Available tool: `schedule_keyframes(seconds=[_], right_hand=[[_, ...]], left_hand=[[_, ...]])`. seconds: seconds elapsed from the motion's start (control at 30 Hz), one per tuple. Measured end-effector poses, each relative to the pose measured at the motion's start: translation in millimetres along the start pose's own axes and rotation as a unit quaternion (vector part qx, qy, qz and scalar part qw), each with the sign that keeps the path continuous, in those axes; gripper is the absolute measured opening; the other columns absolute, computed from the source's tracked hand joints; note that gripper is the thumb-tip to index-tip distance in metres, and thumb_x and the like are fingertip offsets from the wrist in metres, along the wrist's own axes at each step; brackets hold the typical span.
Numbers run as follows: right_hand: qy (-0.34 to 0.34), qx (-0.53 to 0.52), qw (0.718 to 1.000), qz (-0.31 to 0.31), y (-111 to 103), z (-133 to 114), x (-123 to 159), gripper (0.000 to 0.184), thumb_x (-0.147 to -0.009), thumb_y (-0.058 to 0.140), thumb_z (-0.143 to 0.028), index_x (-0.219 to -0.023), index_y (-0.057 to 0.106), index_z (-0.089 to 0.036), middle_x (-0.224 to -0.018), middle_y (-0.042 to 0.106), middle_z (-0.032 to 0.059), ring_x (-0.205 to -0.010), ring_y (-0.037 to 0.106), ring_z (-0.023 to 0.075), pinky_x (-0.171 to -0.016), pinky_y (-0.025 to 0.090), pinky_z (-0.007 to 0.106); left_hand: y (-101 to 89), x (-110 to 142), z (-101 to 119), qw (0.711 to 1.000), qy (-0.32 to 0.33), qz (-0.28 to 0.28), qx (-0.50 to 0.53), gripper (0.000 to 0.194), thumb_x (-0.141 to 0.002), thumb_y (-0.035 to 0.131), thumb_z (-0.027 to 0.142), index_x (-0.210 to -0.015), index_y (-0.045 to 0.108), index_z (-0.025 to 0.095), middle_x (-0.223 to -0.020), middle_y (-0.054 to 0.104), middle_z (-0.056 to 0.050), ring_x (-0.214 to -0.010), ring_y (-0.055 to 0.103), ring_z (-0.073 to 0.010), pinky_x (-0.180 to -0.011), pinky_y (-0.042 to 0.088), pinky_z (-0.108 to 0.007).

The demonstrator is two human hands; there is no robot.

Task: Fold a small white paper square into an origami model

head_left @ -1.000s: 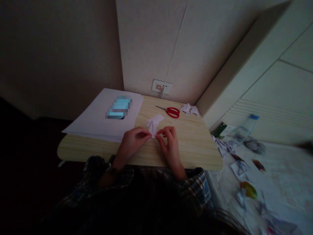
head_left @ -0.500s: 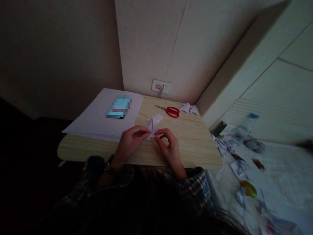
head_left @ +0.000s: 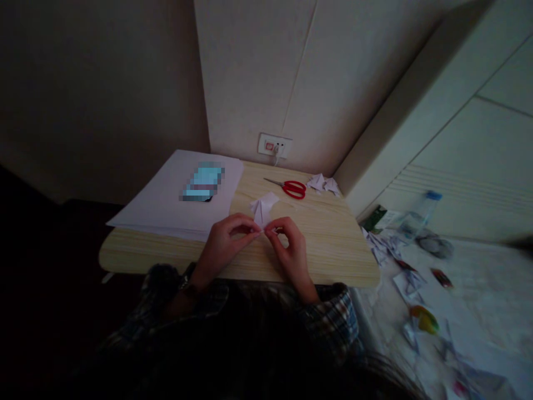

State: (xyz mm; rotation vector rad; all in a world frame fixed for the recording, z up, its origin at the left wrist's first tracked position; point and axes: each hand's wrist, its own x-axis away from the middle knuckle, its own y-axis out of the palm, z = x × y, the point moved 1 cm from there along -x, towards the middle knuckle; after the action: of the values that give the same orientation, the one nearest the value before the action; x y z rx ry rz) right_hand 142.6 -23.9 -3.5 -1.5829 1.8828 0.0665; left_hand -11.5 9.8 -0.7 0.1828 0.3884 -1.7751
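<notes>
A small folded piece of white paper (head_left: 264,208) is held just above the front middle of a light wooden table (head_left: 328,244). My left hand (head_left: 229,239) pinches its near left edge between thumb and fingers. On the near right edge, my right hand (head_left: 288,240) closes in a similar pinch. Fingertips cover the paper's lower end, while its creased upper part fans out away from me. Red-handled scissors (head_left: 293,189) lie beyond the paper, blades pointing left. Two folded paper shapes (head_left: 317,183) rest at the table's far right corner.
White paper sheets (head_left: 145,194) cover the table's left side, with a phone (head_left: 203,182) on top. A wall socket (head_left: 275,145) with a plug is behind the table. To the right, a bed (head_left: 491,289) carries a clear bottle (head_left: 420,214), paper pieces and a yellow-green item (head_left: 423,319).
My fingertips have come closer together at the paper's near edge, the left moving slightly right. The paper's lower part is now more covered by the fingers.
</notes>
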Motion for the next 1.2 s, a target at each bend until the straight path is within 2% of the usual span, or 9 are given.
schedule_keyframes(seconds=[0.27,0.47,0.63,0.9,1.2], right_hand=[[0.004,-0.009,1.0,-0.019,1.5,1.6,-0.6,0.006,-0.086,0.055,-0.021,-0.083,0.06,-0.021,-0.083,0.064,0.0016,-0.079,0.06,0.0157,-0.072,0.049,0.028],[-0.017,0.004,1.0,-0.023,1.2,1.9,0.7,0.004,-0.084,0.059,-0.019,-0.086,0.061,-0.021,-0.085,0.063,0.0016,-0.082,0.059,0.016,-0.072,0.048,0.028],[-0.027,0.006,0.999,-0.026,1.6,2.6,0.0,0.009,-0.085,0.056,-0.017,-0.08,0.062,-0.021,-0.082,0.062,0.0012,-0.079,0.058,0.0152,-0.07,0.047,0.027],[-0.033,-0.002,0.999,-0.014,2.0,4.6,1.1,0.011,-0.085,0.056,-0.012,-0.079,0.059,-0.021,-0.081,0.06,0.001,-0.077,0.057,0.0148,-0.069,0.047,0.026],[-0.024,0.014,1.0,-0.012,1.9,4.1,1.3,0.01,-0.086,0.053,-0.014,-0.08,0.056,-0.021,-0.081,0.059,0.0013,-0.078,0.056,0.0155,-0.07,0.046,0.027]], left_hand=[[-1.0,1.4,-4.0,0.999,0.026,0.007,-0.023,0.011,-0.074,0.066,0.026,-0.076,0.069,0.016,-0.085,0.069,-0.005,-0.079,0.066,-0.0165,-0.077,0.055,-0.027],[0.3,0.8,-3.3,1.0,-0.01,-0.001,-0.016,0.017,-0.072,0.066,0.032,-0.078,0.068,0.016,-0.084,0.072,-0.005,-0.078,0.067,-0.0188,-0.078,0.056,-0.03],[-0.4,1.0,-2.4,1.0,-0.029,0.001,0.006,0.016,-0.073,0.065,0.029,-0.081,0.067,0.016,-0.084,0.072,-0.004,-0.079,0.068,-0.0181,-0.08,0.055,-0.029],[0.1,0.4,-1.8,0.998,-0.039,-0.01,0.041,0.012,-0.07,0.069,0.027,-0.077,0.068,0.016,-0.08,0.072,-0.003,-0.078,0.069,-0.0186,-0.079,0.056,-0.03],[0.9,1.0,-0.3,0.999,-0.016,-0.021,0.03,0.011,-0.072,0.07,0.026,-0.077,0.07,0.016,-0.081,0.073,-0.003,-0.079,0.068,-0.018,-0.079,0.055,-0.028]])
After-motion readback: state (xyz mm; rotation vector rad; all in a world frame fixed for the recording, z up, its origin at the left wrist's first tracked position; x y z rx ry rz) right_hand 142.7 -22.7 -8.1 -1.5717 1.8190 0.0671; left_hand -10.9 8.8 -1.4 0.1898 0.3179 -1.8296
